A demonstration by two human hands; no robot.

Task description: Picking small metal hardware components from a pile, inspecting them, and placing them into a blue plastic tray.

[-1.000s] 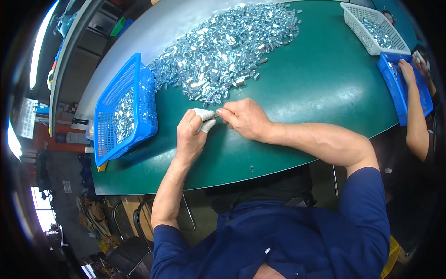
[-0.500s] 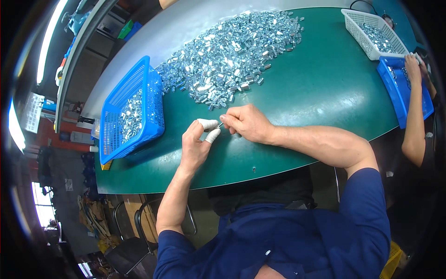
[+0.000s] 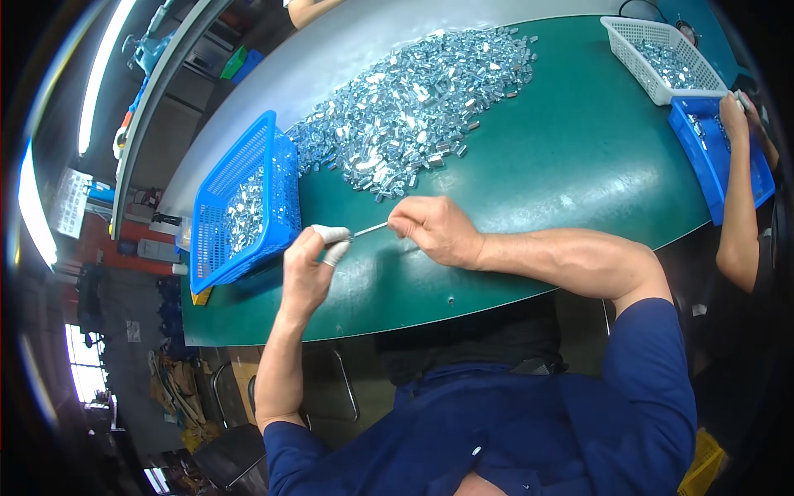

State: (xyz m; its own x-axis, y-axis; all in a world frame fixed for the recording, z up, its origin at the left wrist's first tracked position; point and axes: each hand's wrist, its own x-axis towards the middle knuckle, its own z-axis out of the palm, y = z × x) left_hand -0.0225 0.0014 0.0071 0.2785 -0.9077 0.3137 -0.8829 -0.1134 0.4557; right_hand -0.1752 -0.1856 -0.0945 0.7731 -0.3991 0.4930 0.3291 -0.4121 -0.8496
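Over the front part of the green table, my right hand (image 3: 438, 233) is closed in a pinch on one end of a thin metal rod (image 3: 370, 230). The rod's other end reaches toward my left hand (image 3: 308, 273), whose thumb and forefinger wear white finger covers. Those two fingers are pinched together at the rod's tip; whatever is between them is too small to make out. Just beyond both hands lies a big heap of small shiny metal pieces (image 3: 405, 107). A blue plastic basket (image 3: 285, 186) holding more such pieces stands beside my left hand.
At the far right stand a white basket (image 3: 626, 59) of metal pieces and a blue tray (image 3: 710, 186), with another person's hands (image 3: 736, 112) at the tray. Another person's forearm (image 3: 313, 10) shows at the table's far edge. The green table (image 3: 571, 157) curves along its near edge.
My left hand has moved left, away from my right hand. More of the thin rod now shows between them. My right hand has stayed nearly in place.
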